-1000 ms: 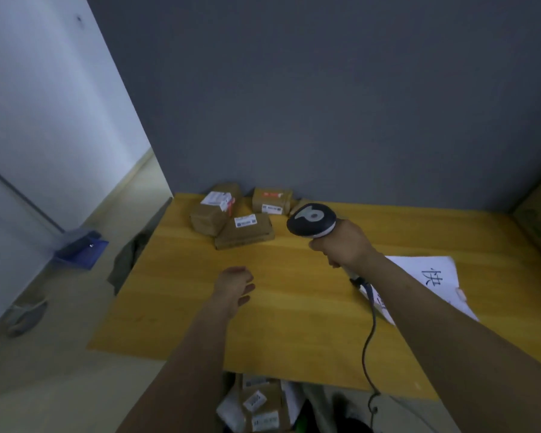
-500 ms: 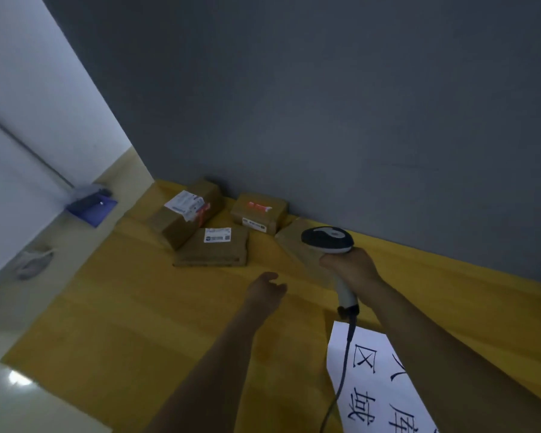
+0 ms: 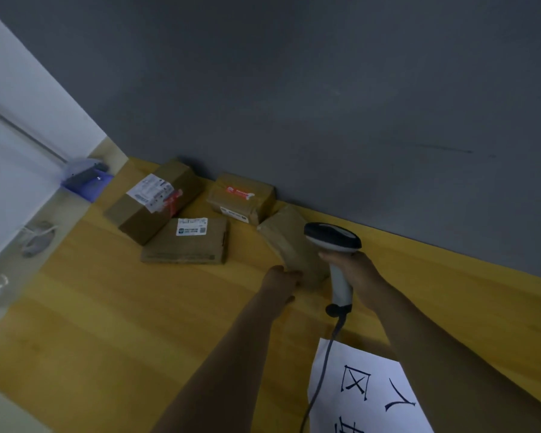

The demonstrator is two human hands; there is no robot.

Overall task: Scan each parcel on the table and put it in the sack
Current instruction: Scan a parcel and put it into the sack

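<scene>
While the right hand [image 3: 355, 270] grips the barcode scanner [image 3: 331, 237] by its handle, the left hand [image 3: 280, 281] touches the near end of the plain brown parcel [image 3: 286, 239] lying on the wooden table [image 3: 107, 323] by the grey wall, though whether its fingers clasp it cannot be told.

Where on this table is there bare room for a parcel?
Free: the near table, left of the left hand, before the flat parcel; also the strip along the wall right of the right hand. Crowded: the four-parcel far corner and by the paper sheet.
</scene>
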